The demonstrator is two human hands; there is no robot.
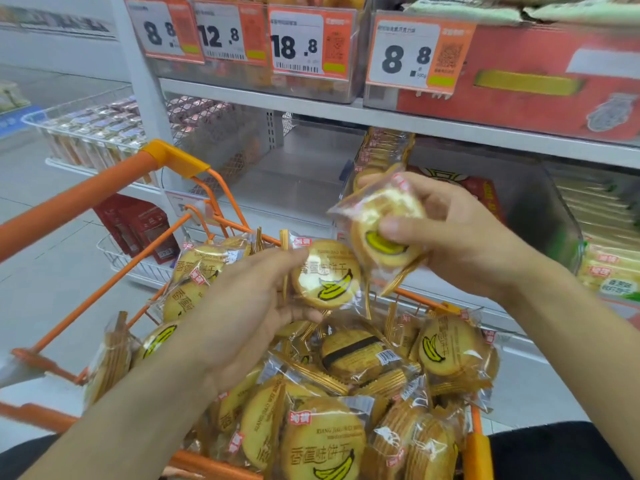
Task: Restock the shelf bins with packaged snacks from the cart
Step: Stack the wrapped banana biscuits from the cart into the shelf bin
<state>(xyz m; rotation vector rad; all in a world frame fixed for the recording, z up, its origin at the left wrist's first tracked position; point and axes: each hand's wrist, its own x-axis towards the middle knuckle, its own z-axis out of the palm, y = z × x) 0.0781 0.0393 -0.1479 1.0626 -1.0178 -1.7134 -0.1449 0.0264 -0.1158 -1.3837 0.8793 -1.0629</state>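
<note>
1. Two clear-wrapped round banana biscuit packets are in hand above the orange wire shopping cart (pixel 104 188): the left hand (pixel 242 306) curls its fingers round one flat packet (pixel 325 275), printed face up, and the right hand (pixel 446 233) pinches a second packet (pixel 384 233) between thumb and fingers, tilted and blurred
2. Many more identical packets (pixel 322 441) lie heaped in the cart, so the restocking looks barely begun
3. Likely target is the clear plastic shelf bin (pixel 298 174) on the middle shelf, just beyond the cart; a few similar packets (pixel 384 150) seem to stand on edge at its right side, though blur makes that uncertain
4. To do this well, turn both packets the same way before they go in, banana print forward, and stand them on edge against the existing row
5. Hold by the biscuit stack's rim, not the crimped gold seal; the film is slippery and the biscuits will crack if squeezed
6. Lift clear of the cart's front rail before reaching in
</note>
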